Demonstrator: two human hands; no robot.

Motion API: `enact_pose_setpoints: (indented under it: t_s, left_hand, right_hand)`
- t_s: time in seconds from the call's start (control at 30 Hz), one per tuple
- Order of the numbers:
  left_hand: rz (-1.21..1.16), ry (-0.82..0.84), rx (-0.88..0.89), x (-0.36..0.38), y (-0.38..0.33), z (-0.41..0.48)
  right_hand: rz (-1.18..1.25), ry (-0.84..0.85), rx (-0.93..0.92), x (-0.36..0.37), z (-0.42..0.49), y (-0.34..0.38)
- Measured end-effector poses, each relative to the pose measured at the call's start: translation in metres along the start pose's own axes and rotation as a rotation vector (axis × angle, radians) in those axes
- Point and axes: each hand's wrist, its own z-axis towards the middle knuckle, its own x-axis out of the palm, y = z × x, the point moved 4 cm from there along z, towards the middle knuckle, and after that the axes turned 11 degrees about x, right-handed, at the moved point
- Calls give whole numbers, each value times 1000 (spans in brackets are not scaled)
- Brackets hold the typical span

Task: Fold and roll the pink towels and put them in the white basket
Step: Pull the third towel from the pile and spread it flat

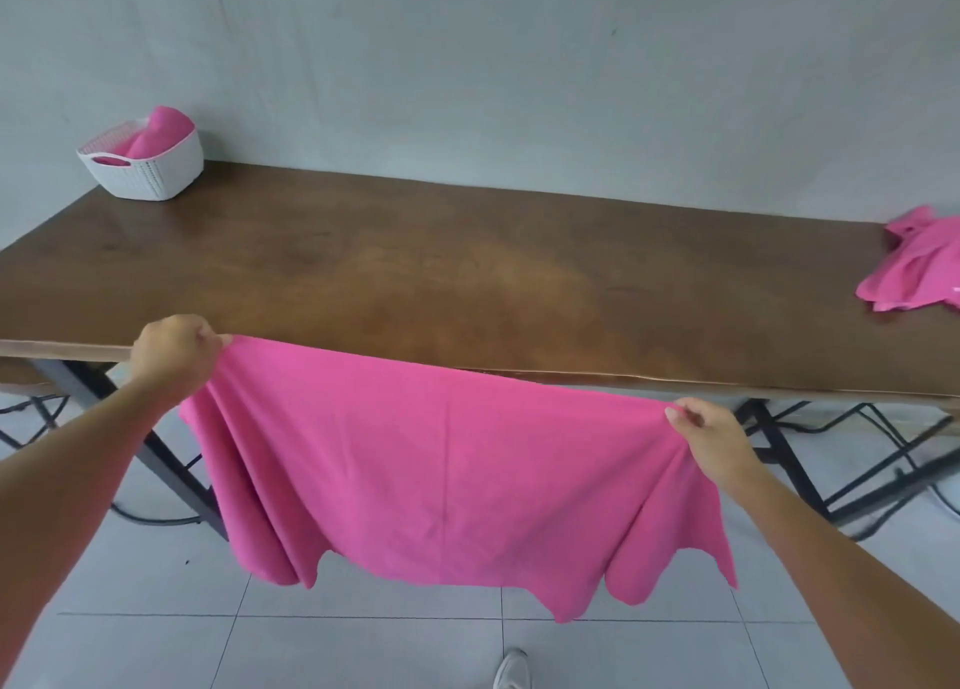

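Both hands, left point(174, 353) and right point(709, 436), pinch the top corners of a spread pink towel point(457, 475) before the tabletop point(467, 267); white basket point(150, 171) at ten o'clock.

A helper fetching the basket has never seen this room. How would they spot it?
Start at the brown table against the grey wall. On its far left corner stands the white basket, with a handle slot and rolled pink towels inside. It is the only container; the loose pink towels lie at the right end.
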Motion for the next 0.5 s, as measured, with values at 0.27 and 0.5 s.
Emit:
enact_pose_setpoints:
  t_s: [0.27, 0.5]
  left_hand:
    - [29, -26, 117, 17, -24, 12]
    - [58, -41, 64, 37, -52, 29]
  right_hand:
    - [81, -163, 26, -11, 54, -1]
    - [67, -239, 19, -13, 118, 2]
